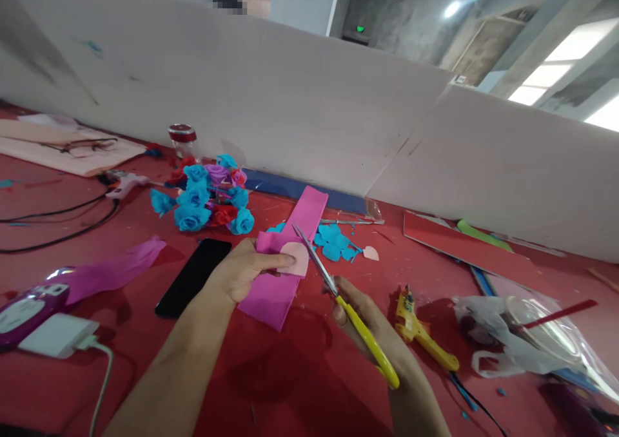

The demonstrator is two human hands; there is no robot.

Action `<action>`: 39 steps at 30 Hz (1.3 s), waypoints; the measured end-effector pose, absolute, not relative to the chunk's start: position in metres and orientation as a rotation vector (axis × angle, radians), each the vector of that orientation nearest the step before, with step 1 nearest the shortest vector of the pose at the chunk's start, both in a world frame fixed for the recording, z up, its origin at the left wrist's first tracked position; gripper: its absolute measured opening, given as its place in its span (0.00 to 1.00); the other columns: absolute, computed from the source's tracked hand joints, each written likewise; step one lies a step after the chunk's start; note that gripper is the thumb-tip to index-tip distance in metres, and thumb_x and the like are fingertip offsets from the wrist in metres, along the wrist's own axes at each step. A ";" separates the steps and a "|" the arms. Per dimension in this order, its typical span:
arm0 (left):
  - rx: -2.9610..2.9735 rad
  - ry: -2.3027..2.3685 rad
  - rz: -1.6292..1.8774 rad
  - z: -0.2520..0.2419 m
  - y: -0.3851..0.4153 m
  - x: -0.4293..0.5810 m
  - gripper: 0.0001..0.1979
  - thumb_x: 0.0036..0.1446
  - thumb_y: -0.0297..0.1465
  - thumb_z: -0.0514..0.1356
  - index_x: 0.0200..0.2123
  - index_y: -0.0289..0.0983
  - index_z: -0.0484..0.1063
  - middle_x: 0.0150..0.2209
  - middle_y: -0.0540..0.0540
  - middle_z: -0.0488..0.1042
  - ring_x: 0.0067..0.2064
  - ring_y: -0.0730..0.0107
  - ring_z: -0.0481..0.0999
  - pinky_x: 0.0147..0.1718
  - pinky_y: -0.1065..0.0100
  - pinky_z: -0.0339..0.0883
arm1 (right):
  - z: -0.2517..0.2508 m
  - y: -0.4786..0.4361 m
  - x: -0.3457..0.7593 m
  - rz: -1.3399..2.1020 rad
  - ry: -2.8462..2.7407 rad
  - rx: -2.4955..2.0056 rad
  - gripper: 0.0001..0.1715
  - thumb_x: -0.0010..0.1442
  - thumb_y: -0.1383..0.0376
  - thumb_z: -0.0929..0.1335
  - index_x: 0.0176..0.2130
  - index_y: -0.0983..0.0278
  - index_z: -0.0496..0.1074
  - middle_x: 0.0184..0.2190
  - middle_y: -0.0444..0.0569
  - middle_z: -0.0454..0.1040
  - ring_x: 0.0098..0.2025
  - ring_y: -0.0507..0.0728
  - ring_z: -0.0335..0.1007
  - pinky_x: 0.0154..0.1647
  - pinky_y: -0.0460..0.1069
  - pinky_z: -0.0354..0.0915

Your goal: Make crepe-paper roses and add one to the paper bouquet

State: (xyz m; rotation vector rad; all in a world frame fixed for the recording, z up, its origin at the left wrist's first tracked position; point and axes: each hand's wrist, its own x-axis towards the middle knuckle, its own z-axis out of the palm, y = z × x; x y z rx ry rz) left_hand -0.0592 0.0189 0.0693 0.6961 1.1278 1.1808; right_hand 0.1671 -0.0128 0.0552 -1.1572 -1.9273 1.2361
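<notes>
My left hand [242, 272] pinches a folded strip of magenta crepe paper [285, 266] together with a small pale pink petal-shaped piece [296, 258] laid on top of it. My right hand [370, 324] grips yellow-handled scissors [338, 295], whose blades point up and left and sit at the edge of the pink piece. The paper strip rests on the red table [300, 372] and runs away from me. Several cut blue petals [333, 242] lie just beyond the scissors' tip.
A bunch of blue, red and purple paper roses [207, 195] lies at the back left, a black phone [193, 276] by my left wrist. A yellow glue gun [423, 334] and plastic bags [522, 340] lie right. Cables, a white charger [58, 334] and a white partition [290, 102] border the area.
</notes>
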 end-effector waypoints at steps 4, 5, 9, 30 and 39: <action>0.700 1.125 1.180 0.071 0.018 -0.061 0.12 0.31 0.24 0.72 0.26 0.33 0.79 0.24 0.44 0.77 0.25 0.70 0.74 0.25 0.71 0.67 | 0.057 -0.009 0.168 1.225 -2.070 -1.122 0.18 0.62 0.50 0.60 0.38 0.62 0.62 0.26 0.40 0.55 0.26 0.51 0.46 0.25 0.46 0.49; 0.695 1.126 1.175 0.071 0.018 -0.061 0.13 0.30 0.24 0.72 0.26 0.33 0.79 0.24 0.44 0.77 0.25 0.70 0.74 0.26 0.71 0.68 | 0.057 -0.008 0.168 1.208 -2.088 -1.127 0.17 0.62 0.50 0.60 0.37 0.62 0.61 0.26 0.40 0.55 0.26 0.50 0.46 0.25 0.46 0.48; 0.719 1.120 1.158 0.069 0.019 -0.066 0.14 0.30 0.25 0.72 0.27 0.33 0.78 0.26 0.44 0.78 0.27 0.68 0.75 0.29 0.68 0.69 | 0.057 -0.006 0.171 1.155 -2.139 -1.151 0.14 0.62 0.54 0.60 0.37 0.63 0.61 0.26 0.41 0.57 0.26 0.50 0.46 0.26 0.46 0.48; 1.069 1.161 1.087 0.067 0.016 -0.088 0.13 0.30 0.26 0.71 0.26 0.37 0.79 0.28 0.41 0.79 0.29 0.55 0.78 0.30 0.59 0.71 | 0.080 -0.010 0.179 1.351 -2.149 -1.499 0.06 0.50 0.70 0.65 0.31 0.61 0.65 0.21 0.40 0.72 0.23 0.50 0.63 0.24 0.44 0.51; 1.129 1.177 1.078 0.060 0.023 -0.096 0.09 0.32 0.27 0.70 0.24 0.37 0.79 0.27 0.43 0.79 0.30 0.60 0.77 0.33 0.62 0.69 | 0.074 -0.009 0.205 1.144 -2.329 -1.460 0.29 0.41 0.65 0.73 0.45 0.56 0.69 0.35 0.43 0.75 0.36 0.58 0.69 0.38 0.50 0.62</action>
